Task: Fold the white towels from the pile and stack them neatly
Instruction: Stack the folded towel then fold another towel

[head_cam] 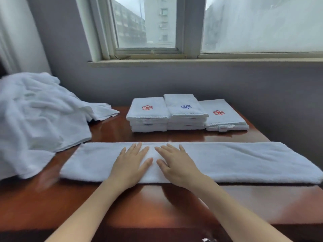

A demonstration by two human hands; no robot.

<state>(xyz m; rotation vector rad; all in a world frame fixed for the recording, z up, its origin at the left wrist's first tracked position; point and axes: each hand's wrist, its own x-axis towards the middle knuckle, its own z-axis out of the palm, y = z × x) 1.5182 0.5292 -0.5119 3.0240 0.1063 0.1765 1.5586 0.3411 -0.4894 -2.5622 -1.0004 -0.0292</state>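
**Both palms flat on a long folded towel**

Nearest the camera, two bare forearms reach in from 6 o'clock over a glossy reddish-brown table (157, 206). The left hand (132, 163) and the right hand (174, 163) lie palm down side by side on the middle of the long towel (244, 161). Their fingers are straight and slightly spread, and their thumbs nearly meet. Neither hand grips anything; both simply press on the cloth.

The long towel is a white strip, folded lengthwise, lying flat across the table from 9 o'clock to 3 o'clock. Its right end reaches the table's right edge, and its left end stops just beside the loose heap.

At 9 to 10 o'clock of the hands sits the pile (35, 119) of unfolded white towels, rumpled and high, spilling over the left side of the table.

At 12 o'clock, beyond the strip and apart from it, three stacks of folded white towels stand in a row, touching one another. The left stack (147, 116) shows a red flower emblem (147, 107) on top. The middle stack (185, 112) shows a blue emblem (186, 106) and stands a little higher. The right stack (225, 116), the lowest, bears a red one (218, 112).

Farther back, a grey wall rises behind the table to a window sill (192, 62). A window (145, 23) above it looks out on tall buildings.
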